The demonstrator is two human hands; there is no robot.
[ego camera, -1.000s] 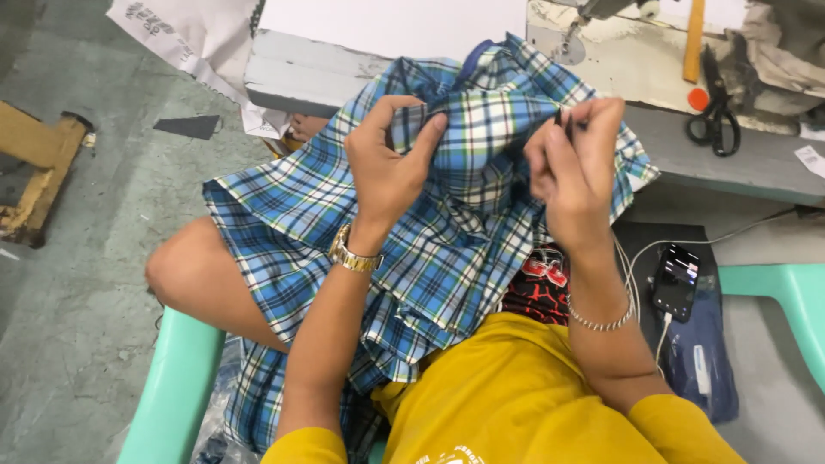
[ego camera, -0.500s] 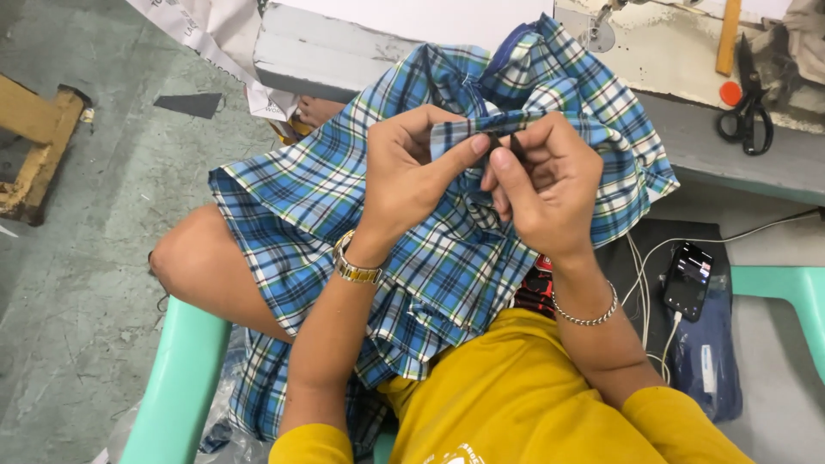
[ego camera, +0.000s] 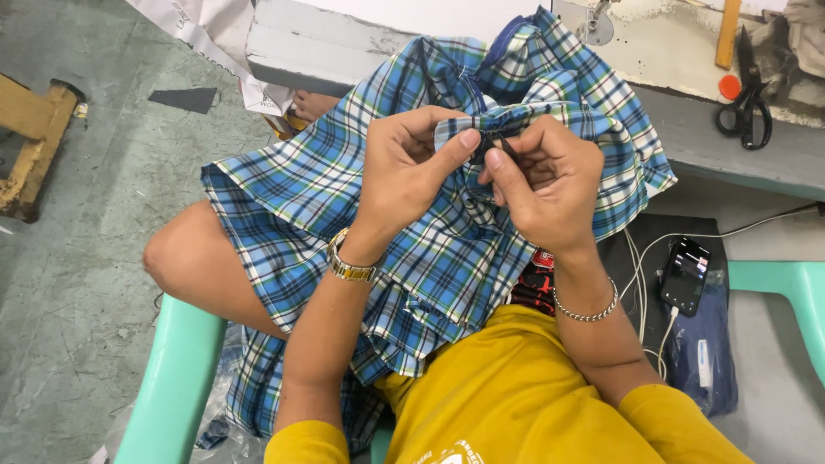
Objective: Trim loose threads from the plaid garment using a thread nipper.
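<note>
Head view: left hand [ego camera: 404,172] and right hand [ego camera: 546,185] both pinch a folded edge of the blue plaid garment [ego camera: 361,258] draped over the lap; soft, light cloth, probably best held at its firmer seam

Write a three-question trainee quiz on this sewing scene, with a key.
1. True or false: both hands pinch the blue plaid garment.
2. Which wrist wears the gold watch? A left, B right.
3. What tool lies on the table's right end?

Key: 1 true, left hand and right hand both grip a fold. 2 A. 3 black scissors.
</note>
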